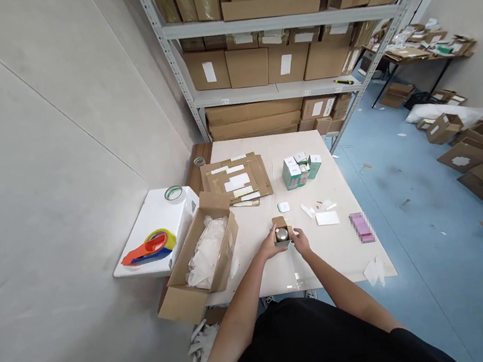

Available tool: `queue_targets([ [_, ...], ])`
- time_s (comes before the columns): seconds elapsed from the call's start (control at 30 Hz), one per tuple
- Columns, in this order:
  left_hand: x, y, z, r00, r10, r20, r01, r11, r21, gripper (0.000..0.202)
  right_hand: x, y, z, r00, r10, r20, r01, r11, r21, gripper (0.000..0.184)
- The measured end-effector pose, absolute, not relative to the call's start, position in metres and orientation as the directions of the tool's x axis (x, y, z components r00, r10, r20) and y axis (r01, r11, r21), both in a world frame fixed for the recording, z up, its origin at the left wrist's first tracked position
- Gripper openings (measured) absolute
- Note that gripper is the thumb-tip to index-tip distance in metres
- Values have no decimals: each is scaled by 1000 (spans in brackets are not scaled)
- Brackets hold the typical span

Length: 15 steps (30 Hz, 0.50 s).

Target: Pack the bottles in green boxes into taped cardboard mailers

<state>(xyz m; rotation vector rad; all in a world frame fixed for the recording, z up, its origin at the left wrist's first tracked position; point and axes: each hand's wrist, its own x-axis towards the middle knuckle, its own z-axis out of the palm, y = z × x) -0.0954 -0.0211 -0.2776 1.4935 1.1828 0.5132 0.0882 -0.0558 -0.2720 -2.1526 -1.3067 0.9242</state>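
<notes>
A small cardboard box (282, 243) stands with its top flaps up near the front of the table. A round silver-topped item (282, 234) sits inside it. My left hand (269, 245) grips the box from its left side. On the other side, my right hand (301, 241) has its fingers closed at the box's right edge, by a flap. Just beyond lies a small white card or packet (283, 207). Several green and white boxes (292, 174) are grouped farther back on the table.
To the left, an open carton (228, 249) holds white wrapping (207, 255). A red tape dispenser (149, 246) and a tape roll (174, 193) rest on a white box (139, 219). Flattened cardboard (263, 175), a white sheet (327, 218) and a pinkish stack (362, 227) lie on the table (324, 259). Shelving (238, 94) stands behind.
</notes>
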Motion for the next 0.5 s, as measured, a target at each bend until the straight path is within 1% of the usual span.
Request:
queue_targets([
  [0.03,-95,-23,-277,402,874,-275,420,92,903,112,87,-57,-271,333,898,-286,604,-437,-666,42],
  [0.07,-95,-24,-276,381,882,-278,446,88,891,111,85,-59,-269,323,910,-261,636,-413,-651,42],
  [0.17,-91,-24,-272,308,899,-311,503,123,856,100,79,-59,-259,225,952,-210,767,-306,-564,38],
  [0.27,-88,-21,-270,291,903,-317,506,136,852,99,75,-55,-246,180,955,-235,842,-273,-466,32],
  [0.37,-86,-19,-271,262,906,-332,498,168,851,97,71,-49,-235,176,948,-264,868,-276,-413,23],
  [0.43,-86,-19,-273,245,905,-347,490,193,850,98,69,-42,-230,165,950,-265,891,-259,-374,25],
  [0.5,-86,-19,-275,247,906,-344,476,196,857,98,66,-33,-227,148,952,-269,911,-237,-336,32],
])
